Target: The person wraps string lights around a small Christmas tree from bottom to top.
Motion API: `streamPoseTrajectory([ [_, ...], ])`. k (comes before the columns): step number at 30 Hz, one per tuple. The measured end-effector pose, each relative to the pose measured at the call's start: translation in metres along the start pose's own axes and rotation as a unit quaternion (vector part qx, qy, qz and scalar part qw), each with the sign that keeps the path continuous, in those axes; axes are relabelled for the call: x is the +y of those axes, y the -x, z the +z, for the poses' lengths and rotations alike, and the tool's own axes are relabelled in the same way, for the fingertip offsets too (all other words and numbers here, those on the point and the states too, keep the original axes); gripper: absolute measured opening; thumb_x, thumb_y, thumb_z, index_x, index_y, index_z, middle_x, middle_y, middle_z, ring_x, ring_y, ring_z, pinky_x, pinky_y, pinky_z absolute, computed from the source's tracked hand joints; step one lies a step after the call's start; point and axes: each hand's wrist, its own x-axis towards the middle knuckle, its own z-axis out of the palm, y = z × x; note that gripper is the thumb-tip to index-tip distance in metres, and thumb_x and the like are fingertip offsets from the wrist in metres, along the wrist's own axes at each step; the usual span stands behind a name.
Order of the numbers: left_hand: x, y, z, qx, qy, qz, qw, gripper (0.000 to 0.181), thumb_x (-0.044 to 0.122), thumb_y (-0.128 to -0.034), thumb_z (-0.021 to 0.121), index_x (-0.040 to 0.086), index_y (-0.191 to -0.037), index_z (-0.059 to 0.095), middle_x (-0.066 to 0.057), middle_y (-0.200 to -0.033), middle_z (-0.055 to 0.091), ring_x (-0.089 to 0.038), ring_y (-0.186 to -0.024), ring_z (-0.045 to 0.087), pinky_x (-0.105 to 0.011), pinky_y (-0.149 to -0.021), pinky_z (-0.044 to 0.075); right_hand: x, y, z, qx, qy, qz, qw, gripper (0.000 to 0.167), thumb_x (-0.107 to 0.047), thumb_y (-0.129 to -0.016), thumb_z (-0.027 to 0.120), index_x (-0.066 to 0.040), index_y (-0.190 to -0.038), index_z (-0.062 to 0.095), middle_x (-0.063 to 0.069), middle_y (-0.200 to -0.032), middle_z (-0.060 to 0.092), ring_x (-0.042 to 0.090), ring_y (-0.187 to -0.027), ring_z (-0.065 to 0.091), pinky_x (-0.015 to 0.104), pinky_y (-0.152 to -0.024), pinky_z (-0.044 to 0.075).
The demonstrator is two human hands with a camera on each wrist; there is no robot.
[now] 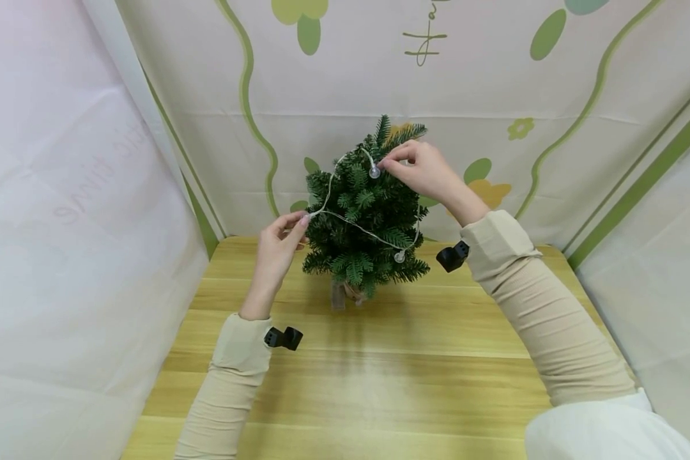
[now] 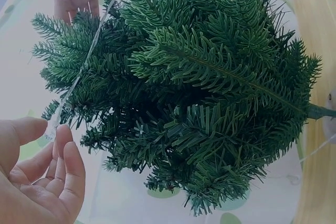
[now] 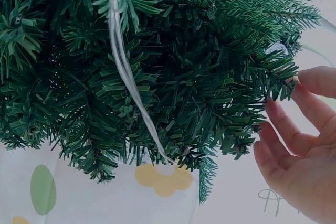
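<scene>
A small artificial Christmas tree (image 1: 359,211) stands upright on the table, with a clear string light (image 1: 359,227) draped across its front and over its upper part. At the tree's left side my left hand (image 1: 277,246) pinches the string light between thumb and fingers; a clear piece shows there in the left wrist view. My right hand (image 1: 422,169) is at the upper right, thumb and forefinger pinching a branch tip (image 3: 286,80) right beside a clear bulb (image 1: 374,171). Another bulb (image 1: 399,256) hangs low on the right. Foliage hides the string behind the tree.
A wooden table (image 1: 345,383) carries the tree, whose wrapped base (image 1: 353,294) has a tag (image 1: 338,298) by it. Printed fabric walls (image 1: 437,89) rise at the back and both sides. A small black camera (image 1: 453,257) juts from each wrist.
</scene>
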Motion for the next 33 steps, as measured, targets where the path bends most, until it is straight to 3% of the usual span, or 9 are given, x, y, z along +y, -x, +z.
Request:
streamPoseTrajectory([
  [5, 0.0, -0.001, -0.001, -0.006, 0.003, -0.012, 0.9999, 0.038, 0.026, -0.0979, 0.054, 0.005, -0.13, 0.057, -0.015, -0.116, 0.06, 0.002, -0.072, 0.058, -0.017, -0.074, 0.054, 0.0, 0.001, 0.0, 0.0, 0.009, 0.005, 0.9999, 0.03, -0.022, -0.098, 0.049, -0.008, -0.116, 0.068, 0.011, -0.127, 0.056, 0.026, -0.114, 0.048, 0.042, -0.095, 0.042],
  [11, 0.0, 0.0, -0.002, -0.009, 0.007, -0.018, 0.9998, 0.036, 0.025, -0.0979, 0.054, 0.007, -0.129, 0.058, -0.013, -0.114, 0.06, 0.001, -0.073, 0.058, -0.021, -0.076, 0.055, 0.003, 0.001, -0.001, 0.0, -0.001, 0.006, 1.0, 0.031, -0.021, -0.099, 0.048, -0.006, -0.119, 0.066, 0.013, -0.133, 0.053, 0.028, -0.123, 0.047, 0.043, -0.109, 0.039],
  [16, -0.002, -0.001, -0.004, -0.014, 0.013, -0.022, 0.9996, 0.037, 0.022, -0.0988, 0.052, 0.006, -0.131, 0.056, -0.015, -0.118, 0.06, 0.001, -0.073, 0.058, -0.028, -0.081, 0.056, 0.006, 0.003, -0.004, -0.003, -0.013, 0.016, 0.9998, 0.033, -0.023, -0.099, 0.046, -0.007, -0.123, 0.064, 0.012, -0.139, 0.051, 0.03, -0.123, 0.05, 0.045, -0.106, 0.042],
  [21, -0.004, -0.004, -0.005, -0.014, 0.014, -0.026, 0.9995, 0.036, 0.021, -0.0997, 0.05, 0.005, -0.132, 0.054, -0.018, -0.119, 0.061, 0.001, -0.072, 0.058, -0.02, -0.075, 0.055, 0.01, 0.005, -0.007, 0.0, -0.027, 0.023, 0.9994, 0.035, -0.023, -0.1, 0.045, -0.006, -0.126, 0.061, 0.013, -0.139, 0.052, 0.031, -0.118, 0.054, 0.045, -0.1, 0.046],
  [26, -0.002, -0.007, -0.006, -0.008, 0.015, -0.021, 0.9996, 0.037, 0.021, -0.0998, 0.05, 0.003, -0.131, 0.054, -0.02, -0.119, 0.06, 0.001, -0.071, 0.058, -0.015, -0.07, 0.053, 0.016, 0.006, -0.013, 0.019, -0.045, 0.034, 0.9982, 0.036, -0.023, -0.101, 0.045, -0.006, -0.129, 0.058, 0.014, -0.137, 0.054, 0.03, -0.119, 0.054, 0.045, -0.101, 0.046],
  [33, 0.0, -0.016, -0.011, 0.005, 0.004, -0.009, 0.9999, 0.033, 0.019, -0.0999, 0.049, 0.002, -0.128, 0.055, -0.005, -0.105, 0.061, -0.001, -0.074, 0.057, -0.014, -0.07, 0.051, 0.034, 0.006, -0.019, 0.045, -0.067, 0.065, 0.9946, 0.037, -0.025, -0.101, 0.044, -0.008, -0.131, 0.057, 0.014, -0.139, 0.053, 0.027, -0.124, 0.05, 0.046, -0.106, 0.042],
])
